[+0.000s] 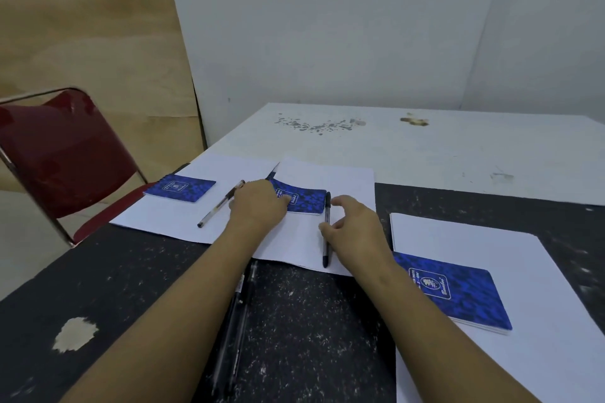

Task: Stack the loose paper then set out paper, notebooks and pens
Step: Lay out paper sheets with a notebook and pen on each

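Three white sheets lie on the table. The left sheet (183,213) carries a blue notebook (180,188) and a pen (221,203). On the middle sheet (340,180), my left hand (258,203) presses its fingers on a second blue notebook (306,201). My right hand (357,226) hovers with spread fingers beside a black pen (326,229) next to that notebook; thumb and fingertips touch or nearly touch it. The right sheet (458,239) holds a third blue notebook (458,291). Two more pens (235,321) lie between my forearms, partly hidden.
The table has a dark worn near surface (311,321) and a white stained far part (425,147). A red folding chair (62,154) stands at the left edge. A wooden board (91,42) leans against the wall behind it.
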